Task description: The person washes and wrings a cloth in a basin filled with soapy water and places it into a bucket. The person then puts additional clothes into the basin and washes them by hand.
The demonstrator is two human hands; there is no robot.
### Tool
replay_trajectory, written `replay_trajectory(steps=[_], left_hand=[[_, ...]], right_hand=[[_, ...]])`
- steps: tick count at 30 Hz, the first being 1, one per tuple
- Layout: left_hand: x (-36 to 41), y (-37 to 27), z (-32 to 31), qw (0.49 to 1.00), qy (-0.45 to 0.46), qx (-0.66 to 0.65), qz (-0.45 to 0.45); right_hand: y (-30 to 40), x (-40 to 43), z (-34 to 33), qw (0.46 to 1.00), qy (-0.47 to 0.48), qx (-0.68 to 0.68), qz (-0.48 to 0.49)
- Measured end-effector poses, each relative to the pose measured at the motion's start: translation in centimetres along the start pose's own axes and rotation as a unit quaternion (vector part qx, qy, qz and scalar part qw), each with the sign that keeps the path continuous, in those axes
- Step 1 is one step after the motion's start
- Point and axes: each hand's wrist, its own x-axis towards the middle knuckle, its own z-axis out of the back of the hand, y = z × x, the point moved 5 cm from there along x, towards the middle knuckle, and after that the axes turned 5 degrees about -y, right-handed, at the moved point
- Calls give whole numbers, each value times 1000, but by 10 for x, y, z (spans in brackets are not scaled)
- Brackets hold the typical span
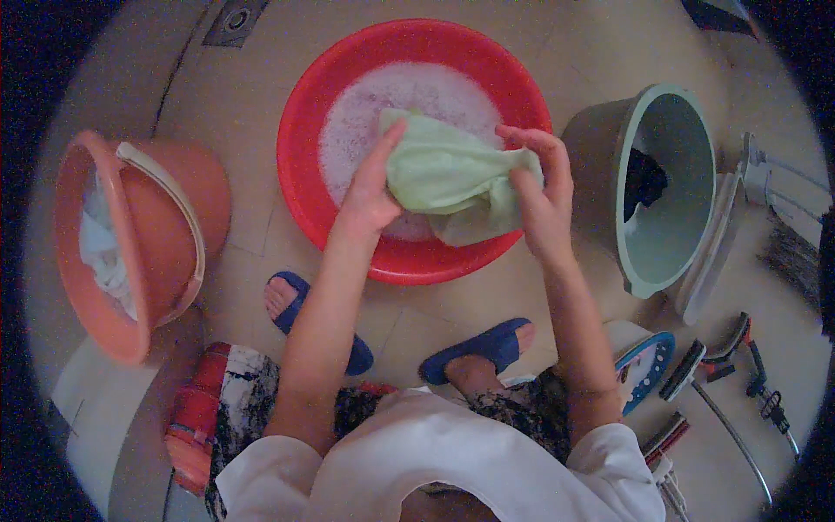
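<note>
A pale green cloth [450, 163] is stretched between my two hands above a round red plastic basin [417, 269]. My left hand [375, 179] grips its left side, thumb on top and the other fingers hidden behind the fabric. At the cloth's right end, my right hand [545, 183] pinches a gathered part between thumb and fingers. One fold hangs lower, over the basin's front rim. White suds [355, 124] cover the water inside the basin.
An orange bucket [176, 215] with light cloths [104, 241] stands left. To the right, a grey-green bucket [678, 235] holds dark fabric [642, 183]. Brushes [682, 372] and a blue-rimmed basin [652, 365] sit lower right. A floor drain [235, 19] lies upper left.
</note>
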Motion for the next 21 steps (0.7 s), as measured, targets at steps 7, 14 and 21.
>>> replay_trajectory(steps=[7,14,21], left_hand=[[12,37,-5,991,-112,76,3],[15,36,-13,981,6,143,-133],[-26,0,-48,984,-70,111,-121]], right_hand=[[13,-33,-76,925,82,-255,269],[-36,19,-63,963,-10,-231,141],[-40,56,-24,946,43,-321,7]])
